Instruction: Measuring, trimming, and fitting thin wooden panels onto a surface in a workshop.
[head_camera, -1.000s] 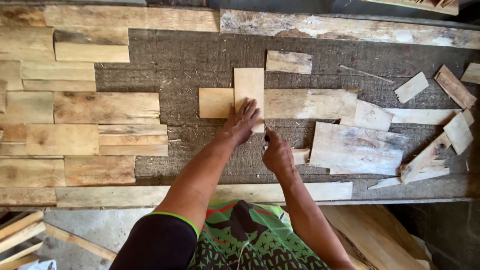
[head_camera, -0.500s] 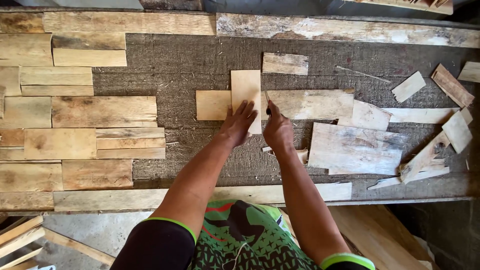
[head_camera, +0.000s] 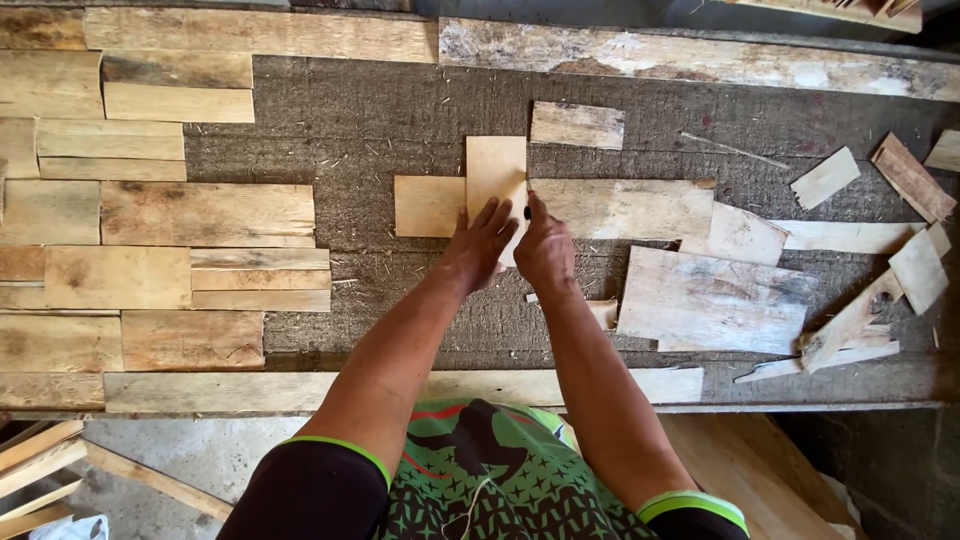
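A small pale upright wood piece (head_camera: 495, 168) lies across a long horizontal plank (head_camera: 620, 205) in the middle of the rough brown board (head_camera: 380, 130). My left hand (head_camera: 480, 246) lies flat on the lower part of the upright piece, fingers spread. My right hand (head_camera: 545, 252) is right beside it, closed around a thin dark pencil-like tool whose tip touches the right edge of the upright piece.
Fitted wood pieces (head_camera: 150, 240) cover the board's left side. A short block (head_camera: 577, 124) lies above the plank. A wide pale board (head_camera: 712, 300) and several offcuts (head_camera: 880, 300) lie to the right. A long strip (head_camera: 300, 390) runs along the near edge.
My right hand has moved up from below the plank to the right edge of the upright piece. My left hand stays pressed on that piece.
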